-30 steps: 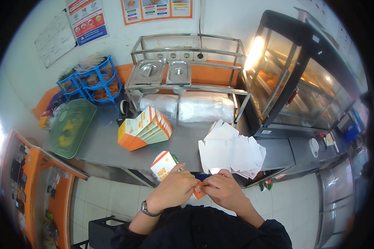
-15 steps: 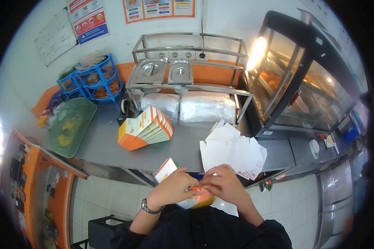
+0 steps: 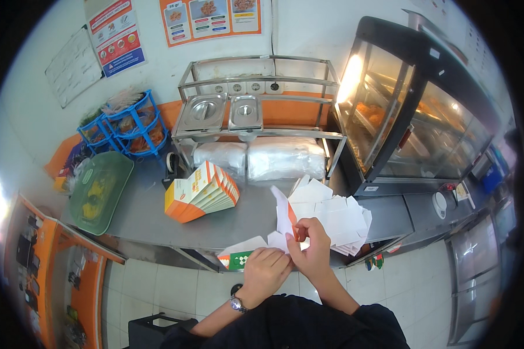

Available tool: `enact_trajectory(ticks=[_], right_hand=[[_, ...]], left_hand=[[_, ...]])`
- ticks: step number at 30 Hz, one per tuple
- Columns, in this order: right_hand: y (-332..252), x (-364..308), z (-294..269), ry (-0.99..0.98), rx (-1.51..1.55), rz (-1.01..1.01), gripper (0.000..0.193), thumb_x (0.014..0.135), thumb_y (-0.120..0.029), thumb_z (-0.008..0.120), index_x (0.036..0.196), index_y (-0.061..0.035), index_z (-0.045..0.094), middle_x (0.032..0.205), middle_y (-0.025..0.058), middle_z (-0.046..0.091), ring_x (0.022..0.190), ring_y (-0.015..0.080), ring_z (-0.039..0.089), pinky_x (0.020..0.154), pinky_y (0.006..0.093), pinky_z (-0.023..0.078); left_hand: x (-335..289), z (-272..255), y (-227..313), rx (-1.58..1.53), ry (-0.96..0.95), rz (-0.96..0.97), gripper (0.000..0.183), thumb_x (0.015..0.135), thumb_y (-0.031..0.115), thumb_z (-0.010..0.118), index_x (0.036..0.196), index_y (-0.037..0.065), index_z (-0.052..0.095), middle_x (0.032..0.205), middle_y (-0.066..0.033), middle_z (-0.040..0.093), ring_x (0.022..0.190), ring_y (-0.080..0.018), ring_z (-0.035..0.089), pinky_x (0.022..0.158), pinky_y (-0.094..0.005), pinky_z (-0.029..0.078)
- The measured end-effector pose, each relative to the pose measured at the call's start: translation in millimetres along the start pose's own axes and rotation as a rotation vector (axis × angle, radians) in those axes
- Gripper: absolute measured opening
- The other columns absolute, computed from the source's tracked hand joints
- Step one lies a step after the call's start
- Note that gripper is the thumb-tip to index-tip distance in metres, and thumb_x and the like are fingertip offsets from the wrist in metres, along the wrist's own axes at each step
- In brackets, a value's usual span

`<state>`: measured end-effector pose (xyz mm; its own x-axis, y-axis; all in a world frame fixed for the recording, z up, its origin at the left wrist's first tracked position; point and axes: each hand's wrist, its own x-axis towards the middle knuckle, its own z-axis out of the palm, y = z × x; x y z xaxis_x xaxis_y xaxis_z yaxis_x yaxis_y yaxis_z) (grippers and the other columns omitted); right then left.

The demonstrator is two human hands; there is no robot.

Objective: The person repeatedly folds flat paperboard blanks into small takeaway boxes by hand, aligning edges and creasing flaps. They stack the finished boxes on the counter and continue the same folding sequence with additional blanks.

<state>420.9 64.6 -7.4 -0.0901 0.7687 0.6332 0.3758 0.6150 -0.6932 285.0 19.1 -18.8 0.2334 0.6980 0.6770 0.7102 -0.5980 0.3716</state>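
Noted nearest: silver-coloured metal wristwatch (image 3: 236, 303) on the left wrist. Observed next: left hand (image 3: 268, 272) with fingers curled tight on the near side of a white, orange and green paperboard carton (image 3: 282, 218), fingertips partly hidden. Found right hand (image 3: 311, 241) pinching the same carton between thumb and fingers, along an orange edge. Located carton at the near edge of a grey metal bench (image 3: 255, 203), between both hands and the body-side of the surface.

Judged carton partly worked: panels bent upright, white inner faces showing, flaps standing loose. Judged outstanding: walls not yet closed, base not confirmable from this angle.

Recorded beyond, to the left: nested stack of orange, white and yellow cartons (image 3: 201, 192), apparently finished. Recorded to the right: loose pile of flat white paperboard blanks (image 3: 335, 215), apparently untouched, so more of the same likely left.

Logged farthest: clear plastic-wrapped bundles (image 3: 286, 160) under a steel-framed rack (image 3: 259, 131); black-framed glass display cabinet (image 3: 400, 125) to the right, lit inside.
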Motion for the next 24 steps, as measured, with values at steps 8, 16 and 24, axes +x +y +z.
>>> enact_trajectory(ticks=[8,16,24], right_hand=[[7,2,-4,0.033,-0.221,-0.601,0.019,0.064,0.0,0.078,0.077,-0.0069,0.066,0.075,0.0016,0.059,0.061,0.021,0.054,0.053,0.0301,0.045],[10,7,-4,0.052,-0.148,-0.512,0.018,0.064,0.001,0.076,0.079,-0.0049,0.068,0.077,0.005,0.061,0.066,0.0229,0.057,0.058,0.0303,0.047],[1,-4,16,0.078,0.202,-0.087,0.008,0.073,0.002,0.074,0.079,0.0,0.069,0.078,0.0054,0.057,0.064,0.0127,0.054,0.053,0.0233,0.041]], left_hand=[[-5,-2,-40,-1.389,0.311,-0.843,0.016,0.09,0.014,0.066,0.098,0.0,0.068,0.094,-0.0058,0.069,0.088,-0.0166,0.062,0.076,-0.0317,0.047],[-1,-18,-50,-0.392,0.155,-0.439,0.012,0.089,0.008,0.065,0.093,-0.002,0.068,0.078,-0.0086,0.067,0.065,-0.0168,0.06,0.06,-0.0259,0.046],[3,-4,-13,-0.48,0.165,-0.582,0.012,0.083,0.001,0.068,0.094,-0.003,0.07,0.079,-0.0106,0.069,0.07,-0.0125,0.063,0.066,-0.0243,0.048]])
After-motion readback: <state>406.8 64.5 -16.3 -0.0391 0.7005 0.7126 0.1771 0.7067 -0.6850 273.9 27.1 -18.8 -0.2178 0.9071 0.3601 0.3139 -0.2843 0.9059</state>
